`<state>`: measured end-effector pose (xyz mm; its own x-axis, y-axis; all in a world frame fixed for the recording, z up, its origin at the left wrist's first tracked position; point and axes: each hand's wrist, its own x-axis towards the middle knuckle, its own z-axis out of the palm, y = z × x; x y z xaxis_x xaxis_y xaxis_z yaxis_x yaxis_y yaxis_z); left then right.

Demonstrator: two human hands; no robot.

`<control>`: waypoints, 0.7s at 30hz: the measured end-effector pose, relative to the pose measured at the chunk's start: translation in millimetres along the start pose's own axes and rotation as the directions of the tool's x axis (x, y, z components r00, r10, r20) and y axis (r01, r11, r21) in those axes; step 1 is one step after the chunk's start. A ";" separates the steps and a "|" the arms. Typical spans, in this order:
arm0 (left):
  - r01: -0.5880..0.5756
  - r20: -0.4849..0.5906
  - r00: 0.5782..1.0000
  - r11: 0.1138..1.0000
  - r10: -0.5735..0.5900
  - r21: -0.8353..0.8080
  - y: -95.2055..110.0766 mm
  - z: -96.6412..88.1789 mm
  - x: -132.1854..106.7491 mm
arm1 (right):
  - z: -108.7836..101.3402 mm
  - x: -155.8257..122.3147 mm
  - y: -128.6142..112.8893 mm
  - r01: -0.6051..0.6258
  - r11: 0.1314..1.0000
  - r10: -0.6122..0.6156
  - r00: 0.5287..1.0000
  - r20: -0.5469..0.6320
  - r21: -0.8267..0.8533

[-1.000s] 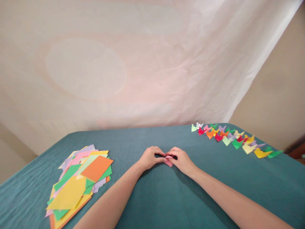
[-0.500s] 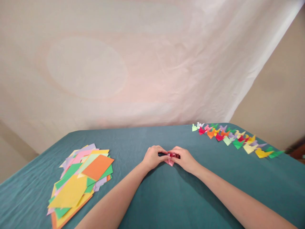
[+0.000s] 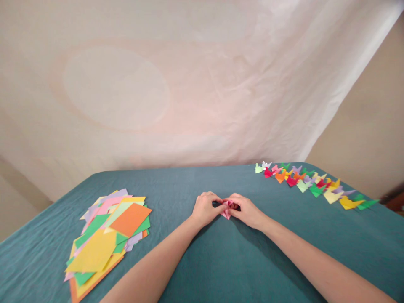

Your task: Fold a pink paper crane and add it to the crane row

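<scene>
Pale draped cloth (image 3: 195,92), beige wall (image 3: 366,122), teal-covered table (image 3: 176,185)

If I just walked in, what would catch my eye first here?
Probably the bright folded paper birds, clustered on the right side of the teal table. Next, the loose pile of coloured paper sheets on the left. Between the two, the left hand and right hand pinch a small pink folded paper.
</scene>
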<state>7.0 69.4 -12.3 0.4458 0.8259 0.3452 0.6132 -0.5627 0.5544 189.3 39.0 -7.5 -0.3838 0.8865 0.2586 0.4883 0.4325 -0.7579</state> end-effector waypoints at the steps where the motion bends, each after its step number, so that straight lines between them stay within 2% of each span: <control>1: 0.001 0.000 1.000 1.000 -0.001 0.002 0.3 -0.2 -0.3 | -0.2 -0.2 -0.6 0.002 1.000 -0.002 1.000 0.000 0.000; 8: -0.001 -0.002 1.000 1.000 0.001 0.005 0.7 -1.2 -2.1 | -1.0 -2.8 -3.8 -0.004 1.000 0.004 1.000 -0.015 0.010; 16: -0.014 0.004 1.000 0.999 0.014 0.037 0.6 -0.7 -2.6 | 4.8 -4.2 -4.0 -0.034 0.997 0.023 0.988 -0.156 -0.068; 21: -0.006 0.013 1.000 0.999 0.006 0.035 0.4 -0.4 -3.6 | 7.3 -4.0 -6.1 -0.029 0.998 0.018 0.985 -0.173 -0.064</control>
<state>5.4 66.2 -13.0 0.4574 0.8222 0.3387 0.6330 -0.5685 0.5254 182.1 31.5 -8.3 -0.2336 0.9091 0.3448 0.5485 0.4160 -0.7253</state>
